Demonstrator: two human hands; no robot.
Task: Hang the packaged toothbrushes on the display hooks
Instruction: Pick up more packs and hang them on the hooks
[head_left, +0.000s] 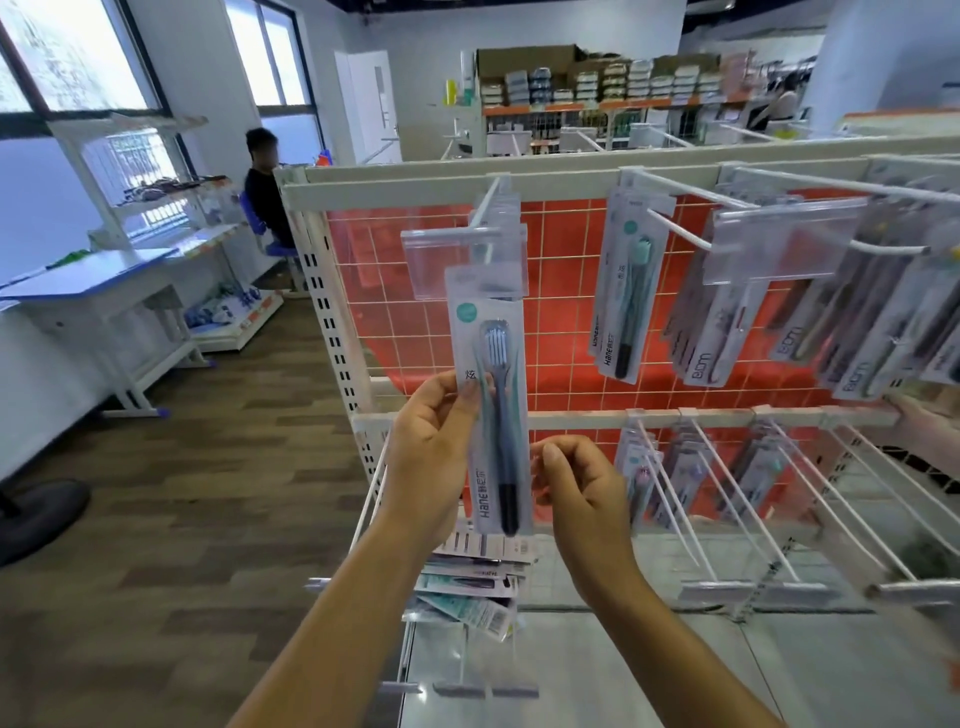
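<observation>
My left hand (436, 447) grips a packaged toothbrush (493, 395), a dark blue brush in a clear and grey pack, and holds it upright. The pack's top sits just behind the clear label holder (462, 260) at the tip of the top-left display hook (489, 205); whether it is on the hook is hidden. My right hand (576, 488) has curled fingers, and its fingertips pinch the pack's lower right edge. A stack of more packaged toothbrushes (467, 582) lies across the lower hooks under my left wrist.
Toothbrush packs (626, 291) hang on the neighbouring hook, and denser rows (779, 322) fill the hooks to the right. Long white hooks (727, 499) jut out from the lower rail. Another person's hand (922, 421) touches that rail at far right. A person (265, 182) sits behind the rack.
</observation>
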